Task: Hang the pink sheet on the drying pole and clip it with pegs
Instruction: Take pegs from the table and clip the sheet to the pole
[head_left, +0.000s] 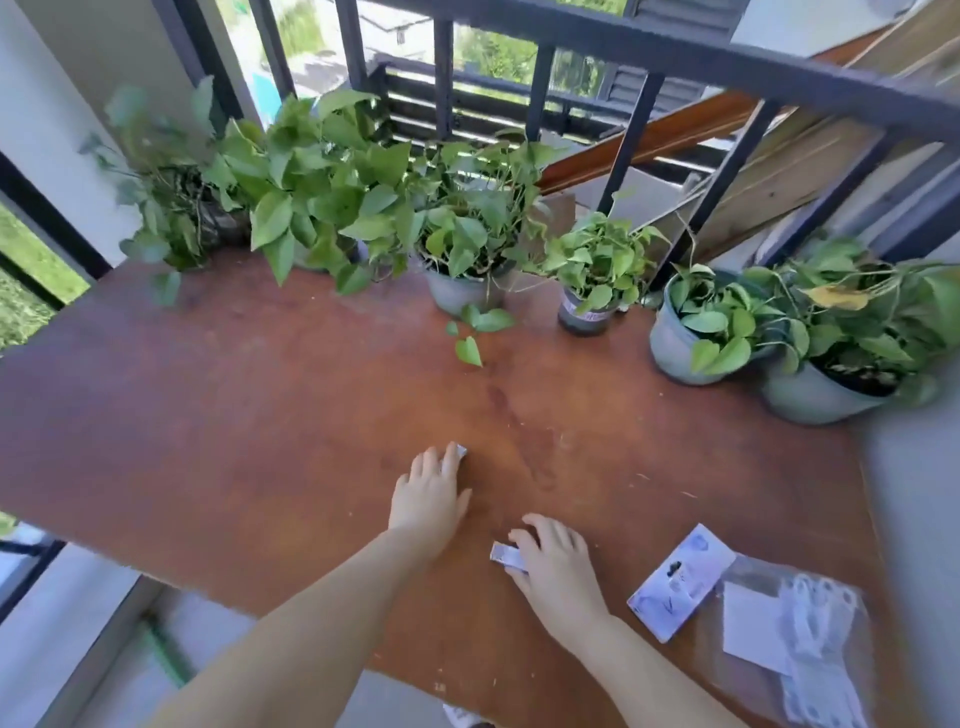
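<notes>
Clear bag (789, 639) of white pegs (813, 618) and card (678, 582) lying nearest, at right of brown table (260, 405). Right hand (553, 564) gripping one peg (506, 555). Left hand (428, 493) reaching farther, fingers covering second peg (461, 451) (grip unclear). Potted plants (467, 228) lining railing (727, 67) behind. Pink sheet, drying pole out of view.

Potted plants (467, 234) line the desk's (234, 415) far edge, before the railing (675, 57). A card (680, 582) and a bag (795, 639) lie lower right.
</notes>
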